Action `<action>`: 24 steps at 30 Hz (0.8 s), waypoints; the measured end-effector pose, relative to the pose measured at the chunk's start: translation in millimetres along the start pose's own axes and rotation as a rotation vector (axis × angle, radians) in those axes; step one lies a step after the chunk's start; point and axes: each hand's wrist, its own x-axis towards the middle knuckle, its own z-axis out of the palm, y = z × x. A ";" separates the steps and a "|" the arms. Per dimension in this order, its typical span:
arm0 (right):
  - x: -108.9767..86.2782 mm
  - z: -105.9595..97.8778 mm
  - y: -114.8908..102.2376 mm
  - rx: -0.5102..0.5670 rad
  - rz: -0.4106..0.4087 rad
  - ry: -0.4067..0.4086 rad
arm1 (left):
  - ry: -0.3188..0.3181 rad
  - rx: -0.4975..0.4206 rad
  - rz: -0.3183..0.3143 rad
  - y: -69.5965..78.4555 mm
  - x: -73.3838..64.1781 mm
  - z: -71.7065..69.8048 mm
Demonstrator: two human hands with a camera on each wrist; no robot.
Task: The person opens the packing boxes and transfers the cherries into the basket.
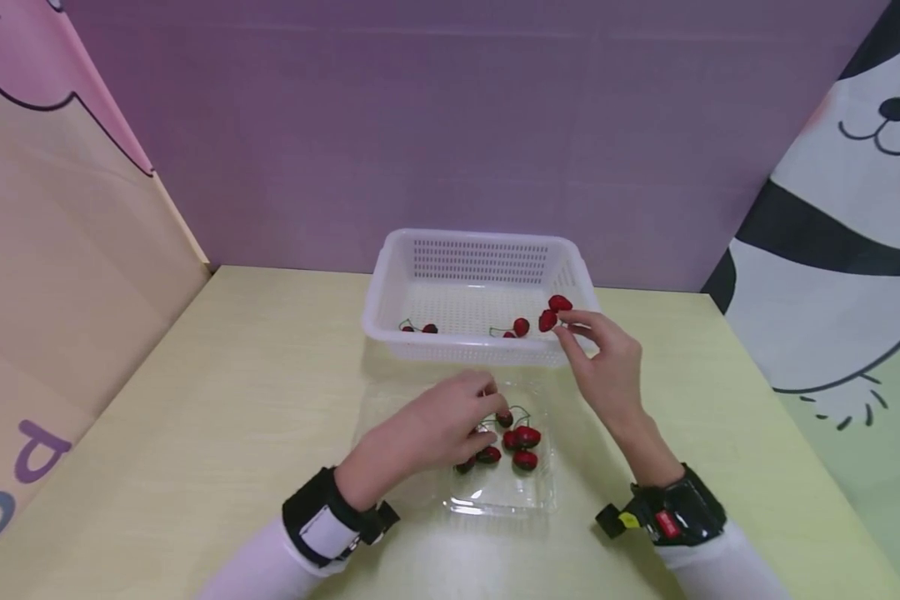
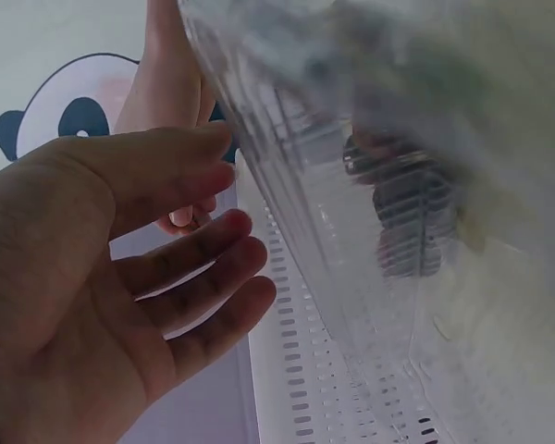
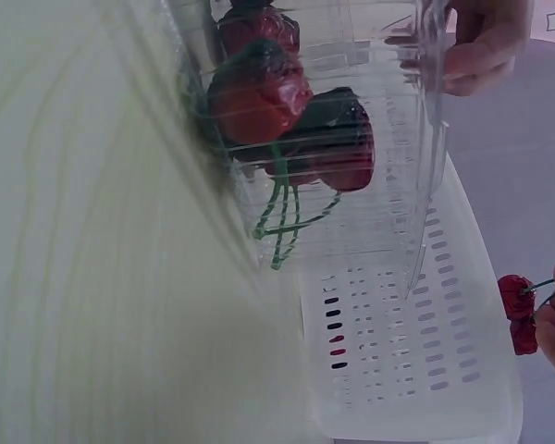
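My right hand [image 1: 611,371] pinches a pair of red cherries [image 1: 547,321] by their stems, above the right side of a white slotted basket [image 1: 392,275]. In the right wrist view that pair [image 3: 518,314] hangs from green stems between thumb and fingers. My left hand [image 1: 435,425] is over a clear plastic box [image 1: 498,505] holding several dark red cherries [image 1: 526,437]. The left wrist view shows its fingers [image 2: 227,319] loosely bent and spread beside the clear wall, with nothing seen between them. Parts of some cherries are hidden behind the left hand.
A few cherries with green stems [image 1: 521,327] lie in the basket, partly behind its front rim. The clear box's transparent lid [image 1: 375,408] appears to lie to its left. A purple wall [image 1: 450,125] rises behind the pale wooden table [image 1: 217,417], with printed cloth at both sides.
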 end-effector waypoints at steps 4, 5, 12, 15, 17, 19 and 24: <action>-0.9 0.1 0.1 -0.013 0.013 0.006 | -0.073 0.031 0.020 2.5 -0.3 1.9; -1.0 0.1 0.2 -0.017 0.015 0.006 | -0.090 0.039 0.021 3.1 -0.4 1.8; -2.5 0.6 2.1 -0.014 0.042 -0.001 | -0.215 0.051 -0.050 7.5 -1.3 1.3; -3.2 0.6 1.8 -0.033 0.062 -0.003 | -0.255 0.055 -0.093 10.4 -1.6 1.7; -3.5 0.6 1.7 -0.042 0.072 -0.001 | -0.269 0.067 -0.105 11.5 -1.9 3.0; -3.7 0.6 2.4 -0.047 0.078 0.003 | -0.277 0.086 -0.102 12.2 -1.9 5.1; -4.1 1.0 5.4 -0.069 0.083 0.004 | -0.283 0.135 -0.059 12.9 -1.6 11.9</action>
